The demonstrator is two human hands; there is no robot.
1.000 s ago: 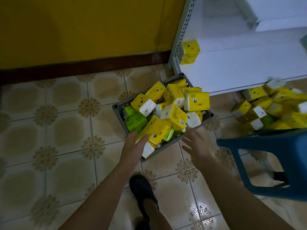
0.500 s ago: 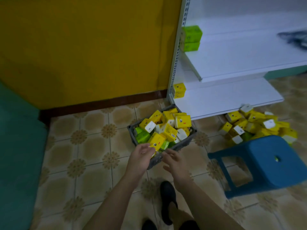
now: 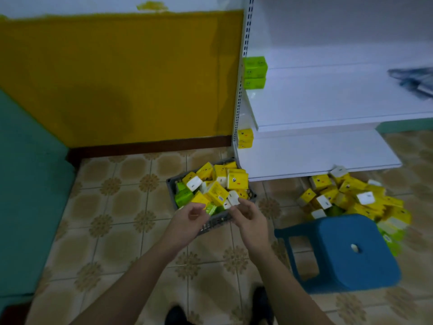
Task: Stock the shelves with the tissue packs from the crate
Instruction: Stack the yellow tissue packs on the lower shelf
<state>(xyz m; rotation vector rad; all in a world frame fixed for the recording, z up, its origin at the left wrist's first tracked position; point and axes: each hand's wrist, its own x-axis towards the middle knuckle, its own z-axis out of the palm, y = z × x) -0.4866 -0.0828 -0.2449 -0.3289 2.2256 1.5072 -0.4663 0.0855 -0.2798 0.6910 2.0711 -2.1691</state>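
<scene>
A grey crate (image 3: 172,184) sits on the tiled floor, heaped with yellow tissue packs (image 3: 236,180) and a few green ones (image 3: 184,198). My left hand (image 3: 188,222) hovers over the crate's near rim with loosely curled fingers and holds nothing. My right hand (image 3: 249,219) is just beside it, also loosely curled, its fingertips close to a white-ended pack without gripping it. On the white shelves (image 3: 328,109), two green packs (image 3: 255,71) are stacked at the left end of the middle shelf. Two yellow packs (image 3: 245,137) are stacked on the bottom shelf.
A loose pile of yellow packs (image 3: 351,199) lies on the floor at the right, under the bottom shelf's edge. A blue plastic stool (image 3: 346,254) stands in front of it. A dark blurred item (image 3: 414,82) lies on the middle shelf. A teal surface (image 3: 28,184) fills the left.
The view has lifted and pulled back from the crate, showing more shelving. Both hands have come up off the packs and moved closer together, fingers more curled.
</scene>
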